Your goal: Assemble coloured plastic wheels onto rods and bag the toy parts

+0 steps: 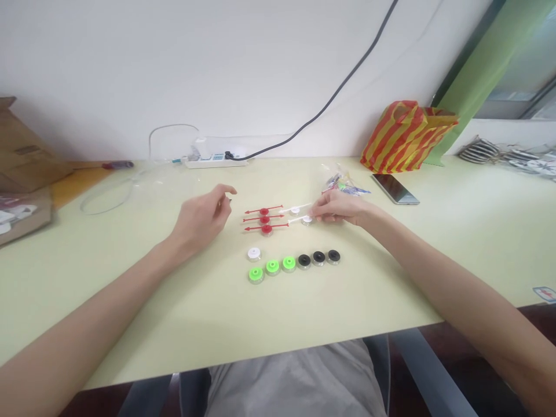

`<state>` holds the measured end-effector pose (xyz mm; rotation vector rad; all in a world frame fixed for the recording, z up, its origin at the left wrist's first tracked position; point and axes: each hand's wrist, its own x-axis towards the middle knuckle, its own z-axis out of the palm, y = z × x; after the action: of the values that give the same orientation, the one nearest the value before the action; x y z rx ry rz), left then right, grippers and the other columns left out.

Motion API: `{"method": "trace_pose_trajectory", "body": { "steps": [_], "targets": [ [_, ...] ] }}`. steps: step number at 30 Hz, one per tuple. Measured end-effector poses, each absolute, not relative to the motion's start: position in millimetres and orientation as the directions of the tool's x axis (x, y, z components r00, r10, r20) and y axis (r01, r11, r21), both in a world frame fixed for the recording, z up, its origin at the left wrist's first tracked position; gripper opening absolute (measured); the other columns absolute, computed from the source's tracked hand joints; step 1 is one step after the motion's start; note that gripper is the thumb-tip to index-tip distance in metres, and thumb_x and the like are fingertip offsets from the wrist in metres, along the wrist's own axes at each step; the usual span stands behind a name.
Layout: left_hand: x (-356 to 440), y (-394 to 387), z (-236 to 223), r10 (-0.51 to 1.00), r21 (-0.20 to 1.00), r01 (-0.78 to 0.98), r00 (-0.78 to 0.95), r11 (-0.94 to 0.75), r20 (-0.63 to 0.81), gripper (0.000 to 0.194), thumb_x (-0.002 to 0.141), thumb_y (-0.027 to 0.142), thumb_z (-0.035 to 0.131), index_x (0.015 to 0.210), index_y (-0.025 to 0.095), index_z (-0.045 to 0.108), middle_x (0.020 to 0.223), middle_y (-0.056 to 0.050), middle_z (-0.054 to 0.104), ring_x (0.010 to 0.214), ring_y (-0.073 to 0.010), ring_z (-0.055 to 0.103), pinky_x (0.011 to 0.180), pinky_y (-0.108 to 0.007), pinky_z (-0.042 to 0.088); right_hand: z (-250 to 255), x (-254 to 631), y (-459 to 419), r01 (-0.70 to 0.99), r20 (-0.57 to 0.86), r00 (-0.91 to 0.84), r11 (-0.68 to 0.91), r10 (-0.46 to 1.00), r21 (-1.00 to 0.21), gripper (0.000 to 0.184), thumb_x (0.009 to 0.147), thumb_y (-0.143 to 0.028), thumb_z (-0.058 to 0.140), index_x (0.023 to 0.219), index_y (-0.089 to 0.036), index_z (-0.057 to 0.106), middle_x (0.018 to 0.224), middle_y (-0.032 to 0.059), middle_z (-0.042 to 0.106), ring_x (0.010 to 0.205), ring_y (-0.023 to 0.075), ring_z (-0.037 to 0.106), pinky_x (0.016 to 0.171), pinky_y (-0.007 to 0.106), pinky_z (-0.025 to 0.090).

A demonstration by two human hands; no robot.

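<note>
My right hand (334,206) is closed in a pinch on a white arrow (297,219), which lies over a round base with a white top (307,220). Behind it sits another white spinner (295,210) with its arrow on. Three red spinners (266,230) with red arrows stand in a column to the left. My left hand (204,214) hovers at or rests on the table left of them, fingers loosely curled, index finger stretched out from the thumb. Nearer to me are a white-topped base (254,253), three green-topped bases (272,267) and three black-topped bases (318,258), all without arrows.
Behind my right hand lies a clear bag of coloured arrows (341,180). A phone (395,189) and a striped red-yellow bag (406,137) are to the right. A power strip (217,160) with a black cable (321,110) runs along the wall. A cardboard box (26,153) stands at left.
</note>
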<state>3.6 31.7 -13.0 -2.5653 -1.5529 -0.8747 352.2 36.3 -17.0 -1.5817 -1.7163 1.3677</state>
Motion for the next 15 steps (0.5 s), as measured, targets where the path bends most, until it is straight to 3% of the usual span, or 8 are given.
{"method": "trace_pose_trajectory", "body": {
  "steps": [5, 15],
  "targets": [
    [3.4, 31.1, -12.0, 0.818, 0.263, 0.827, 0.346, -0.497, 0.459, 0.032, 0.099, 0.029, 0.042, 0.122, 0.023, 0.061, 0.07, 0.002, 0.06, 0.058, -0.016, 0.051, 0.068, -0.029, 0.041, -22.6, 353.3, 40.6, 0.485, -0.3, -0.26, -0.145, 0.918, -0.862, 0.023, 0.074, -0.032, 0.088, 0.073, -0.013, 0.075, 0.06, 0.0011, 0.062, 0.046, 0.0048, 0.041, 0.04, 0.022, 0.029],
    [5.1, 30.1, -11.3, 0.817, 0.27, 0.822, 0.345, -0.501, 0.462, 0.032, 0.098, 0.028, 0.042, 0.123, 0.023, 0.061, 0.07, 0.003, 0.059, 0.058, -0.0162, 0.05, 0.067, -0.028, 0.039, -21.0, 353.3, 44.8, 0.543, -0.343, -0.292, -0.141, 0.893, -0.828, 0.026, 0.075, -0.032, 0.088, 0.069, -0.014, 0.07, 0.067, 0.0025, 0.069, 0.043, 0.003, 0.041, 0.037, 0.02, 0.025]
  ]
}}
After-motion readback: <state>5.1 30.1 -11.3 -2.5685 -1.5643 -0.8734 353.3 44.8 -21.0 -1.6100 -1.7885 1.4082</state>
